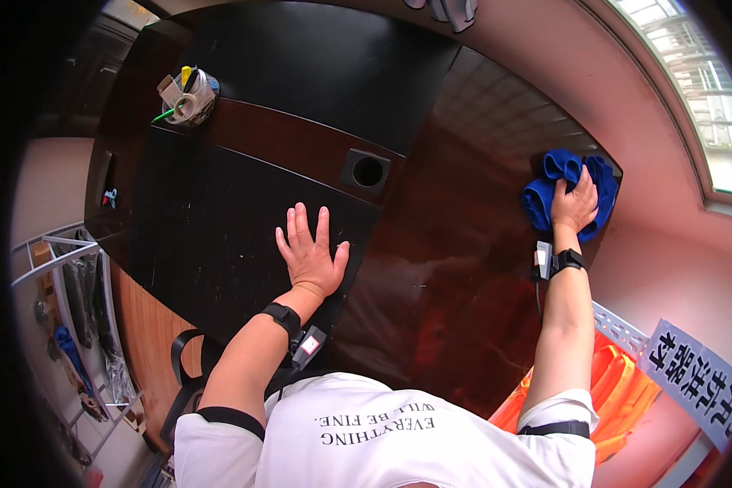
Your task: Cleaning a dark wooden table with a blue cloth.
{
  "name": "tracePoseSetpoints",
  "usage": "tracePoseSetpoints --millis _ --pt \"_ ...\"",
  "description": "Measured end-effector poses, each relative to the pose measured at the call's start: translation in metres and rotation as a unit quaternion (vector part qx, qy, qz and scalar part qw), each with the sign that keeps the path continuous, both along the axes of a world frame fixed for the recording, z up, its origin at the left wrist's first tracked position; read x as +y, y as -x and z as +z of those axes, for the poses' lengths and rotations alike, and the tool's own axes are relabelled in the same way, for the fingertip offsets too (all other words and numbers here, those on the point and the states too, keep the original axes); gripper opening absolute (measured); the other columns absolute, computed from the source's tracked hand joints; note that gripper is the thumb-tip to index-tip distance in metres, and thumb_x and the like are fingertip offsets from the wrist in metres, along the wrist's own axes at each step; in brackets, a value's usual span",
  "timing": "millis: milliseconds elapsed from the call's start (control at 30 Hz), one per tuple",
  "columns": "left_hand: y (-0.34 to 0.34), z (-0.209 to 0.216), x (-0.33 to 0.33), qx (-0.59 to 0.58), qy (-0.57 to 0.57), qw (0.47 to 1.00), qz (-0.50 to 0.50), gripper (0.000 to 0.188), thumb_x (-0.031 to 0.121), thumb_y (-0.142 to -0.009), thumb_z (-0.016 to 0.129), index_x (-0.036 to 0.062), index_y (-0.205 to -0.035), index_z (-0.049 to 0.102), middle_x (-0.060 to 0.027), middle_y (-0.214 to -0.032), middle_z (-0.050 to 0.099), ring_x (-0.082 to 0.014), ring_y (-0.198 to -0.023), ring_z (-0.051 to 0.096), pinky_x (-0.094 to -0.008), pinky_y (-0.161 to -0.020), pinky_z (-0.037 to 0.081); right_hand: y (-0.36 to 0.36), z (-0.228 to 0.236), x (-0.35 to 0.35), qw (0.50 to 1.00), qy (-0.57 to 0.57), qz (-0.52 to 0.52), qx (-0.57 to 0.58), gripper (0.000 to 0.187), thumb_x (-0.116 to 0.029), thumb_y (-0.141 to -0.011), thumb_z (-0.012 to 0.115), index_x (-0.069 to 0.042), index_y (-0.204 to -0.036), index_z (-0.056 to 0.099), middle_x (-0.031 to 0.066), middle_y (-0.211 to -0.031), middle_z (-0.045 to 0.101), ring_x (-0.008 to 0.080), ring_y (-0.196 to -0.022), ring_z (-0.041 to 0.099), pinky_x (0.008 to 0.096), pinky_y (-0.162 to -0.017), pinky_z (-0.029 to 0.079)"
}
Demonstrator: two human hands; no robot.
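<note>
My right hand [576,200] rests on a crumpled blue cloth [538,203] near the right end of the dark, glossy table [431,309]. Its fingers press into the folds, and part of the cloth bunches up beyond the fingertips. My left hand [311,256] lies palm down on the black part of the tabletop, fingers spread, with nothing in it. Each wrist wears a black strap with a small grey device beside it.
A square black cable outlet [367,171] is set into the table ahead of my left hand. A clear container [192,99] of pens and tape stands at the far left. A chair [189,358], a white rack [98,252] and orange fabric [622,394] surround the near side.
</note>
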State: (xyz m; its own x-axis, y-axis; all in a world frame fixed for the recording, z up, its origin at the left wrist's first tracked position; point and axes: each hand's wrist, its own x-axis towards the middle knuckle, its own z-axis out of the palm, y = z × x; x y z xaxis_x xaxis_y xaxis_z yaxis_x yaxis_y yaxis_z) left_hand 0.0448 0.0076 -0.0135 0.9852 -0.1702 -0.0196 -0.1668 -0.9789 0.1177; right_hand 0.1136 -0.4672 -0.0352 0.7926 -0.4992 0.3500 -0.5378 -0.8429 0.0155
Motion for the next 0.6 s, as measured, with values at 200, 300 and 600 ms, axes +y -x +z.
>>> tracePoseSetpoints --millis 200,300,600 --pt "-0.001 -0.001 0.001 -0.003 0.011 1.000 0.009 0.071 0.041 -0.084 0.054 0.0117 -0.144 0.030 -0.0237 -0.151 0.016 -0.0392 -0.141 0.012 -0.0579 -0.109 0.011 0.085 0.001 0.029 0.999 -0.002 -0.048 0.008 0.067 -0.042 -0.080 0.059 -0.026 -0.141 0.036 -0.0007 -0.139 0.046 0.0268 -0.130 0.038 0.0545 -0.103 0.027" --pt "-0.001 -0.002 -0.001 -0.009 0.014 1.000 0.011 0.071 0.043 -0.085 0.054 0.0119 -0.144 0.031 -0.0236 -0.151 0.017 -0.0389 -0.141 0.013 -0.0586 -0.109 0.011 0.143 0.002 0.058 0.999 0.007 -0.045 0.014 0.067 -0.039 -0.079 0.058 -0.023 -0.141 0.036 0.0007 -0.140 0.045 0.0281 -0.131 0.038 0.0549 -0.103 0.027" --pt "-0.001 -0.008 -0.003 -0.012 0.030 0.999 0.014 0.070 0.046 -0.086 0.050 0.0138 -0.145 0.030 -0.0229 -0.151 0.015 -0.0379 -0.141 0.011 -0.0605 -0.108 0.010 0.265 0.015 0.185 0.996 -0.061 0.053 0.041 0.069 -0.049 -0.081 0.049 -0.015 -0.140 0.035 0.0087 -0.143 0.041 0.0334 -0.135 0.032 0.0568 -0.106 0.019"
